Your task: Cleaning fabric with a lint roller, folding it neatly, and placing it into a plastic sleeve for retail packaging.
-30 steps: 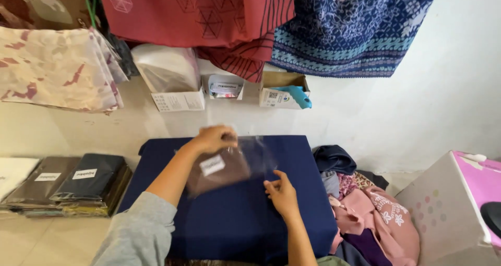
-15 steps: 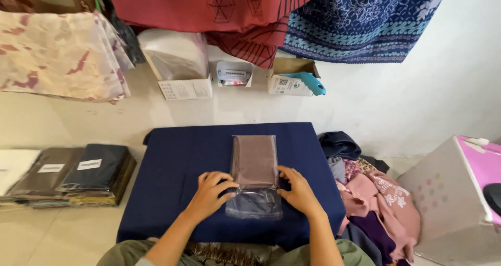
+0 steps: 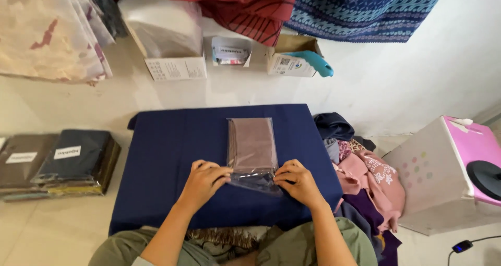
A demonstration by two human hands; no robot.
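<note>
Both hands, left (image 3: 202, 181) and right (image 3: 296, 181), pinching the near end of a clear bag (image 3: 252, 150) of brown cloth, flat on the blue mat (image 3: 172, 156).

1. Navy cloth surface (image 3: 172, 141): bare to the left and right of the bagged brown fabric (image 3: 252, 143), and between it and the far edge.
2. Near edge: left hand (image 3: 202, 182) and right hand (image 3: 297, 181) take up the bag's open end.
3. Left side: stack of packed fabrics (image 3: 62, 161) on the floor, apart from the cloth.
4. Right side: heap of loose clothes (image 3: 365, 177) crowds the edge, white-and-pink box (image 3: 443, 172) beyond.
5. Far wall: small boxes (image 3: 229, 52) stand well clear.
</note>
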